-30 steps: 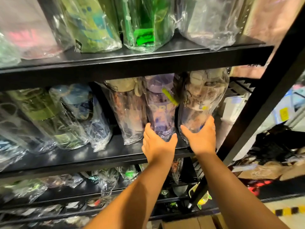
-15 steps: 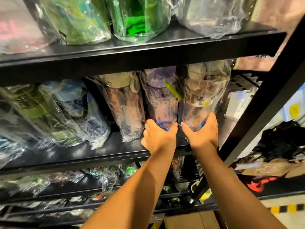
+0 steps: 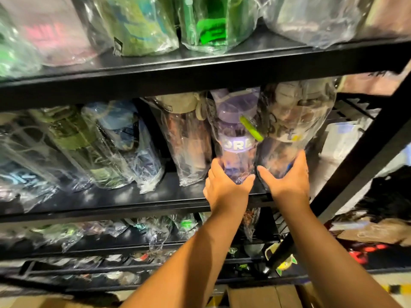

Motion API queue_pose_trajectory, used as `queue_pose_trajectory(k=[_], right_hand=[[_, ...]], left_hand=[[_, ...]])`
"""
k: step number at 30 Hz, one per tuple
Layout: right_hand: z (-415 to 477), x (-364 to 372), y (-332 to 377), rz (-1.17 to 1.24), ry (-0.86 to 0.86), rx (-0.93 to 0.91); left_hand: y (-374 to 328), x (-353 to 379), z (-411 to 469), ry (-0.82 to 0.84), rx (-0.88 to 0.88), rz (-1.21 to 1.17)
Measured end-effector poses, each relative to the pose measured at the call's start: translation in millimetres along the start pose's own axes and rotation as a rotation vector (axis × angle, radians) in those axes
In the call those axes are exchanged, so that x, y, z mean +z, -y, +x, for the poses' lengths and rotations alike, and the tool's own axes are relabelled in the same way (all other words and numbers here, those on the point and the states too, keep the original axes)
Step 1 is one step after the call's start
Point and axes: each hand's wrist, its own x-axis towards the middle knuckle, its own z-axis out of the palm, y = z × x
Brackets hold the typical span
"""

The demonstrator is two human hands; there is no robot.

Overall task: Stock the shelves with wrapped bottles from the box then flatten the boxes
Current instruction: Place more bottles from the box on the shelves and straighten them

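Two plastic-wrapped bottles stand side by side on the middle black shelf (image 3: 124, 202). My left hand (image 3: 226, 185) grips the base of the purple bottle (image 3: 236, 138), thumb and fingers curved round it. My right hand (image 3: 285, 178) grips the base of the beige and dark bottle (image 3: 293, 121) at the shelf's right end. A brown wrapped bottle (image 3: 189, 138) stands just left of the purple one. The cardboard box (image 3: 262, 297) shows at the bottom edge, below my arms.
More wrapped bottles fill the top shelf (image 3: 200, 70), with green ones (image 3: 209, 21) among them, and lean at the left of the middle shelf (image 3: 73, 143). Lower shelves hold small wrapped items (image 3: 155, 230). A black diagonal upright (image 3: 364, 165) runs on the right, with clutter beyond.
Both hands have pushed a little farther onto the shelf and now wrap round the bottle bases. The bottles stand closer together and more upright.
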Motion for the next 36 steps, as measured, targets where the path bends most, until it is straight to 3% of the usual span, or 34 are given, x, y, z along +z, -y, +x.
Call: queue_pose_trajectory(k=[4,6,10,13,16,21,24,29,36], right_hand=[[-40.1,-10.8,6.2,0.076,0.081,-0.009],[-74.4,-12.3,6.4,0.035,0.031,-0.075],[-132.2,-1.4,18.9,-0.009,0.013,-0.285],[-144.9,24.0,48.1,0.01,0.129,-0.332],[-139.9,65.4,77.7,0.017,0.246,-0.231],[-114.5,118.5,105.2,0.096,0.178,-0.02],[-107.3,133.5,110.5,0.11,0.146,0.085],[-90.2,154.7,122.3,0.1,-0.016,0.162],[-97.3,161.8,126.9,0.009,-0.11,0.141]], left_hand=[[14.4,-24.1,-16.7,0.156,0.151,0.027],[29.5,-47.4,-32.9,0.17,0.242,0.055],[70.4,-101.7,-44.0,-0.048,0.313,0.014],[92.0,-142.4,-26.5,-0.171,0.179,-0.052],[102.1,-169.8,0.9,-0.169,0.057,-0.099],[103.7,-181.4,27.3,-0.003,0.019,-0.183],[104.6,-179.5,33.4,-0.025,0.021,-0.176],[114.8,-177.6,39.2,-0.088,0.115,-0.118],[105.5,-186.9,50.5,0.01,0.086,-0.082]])
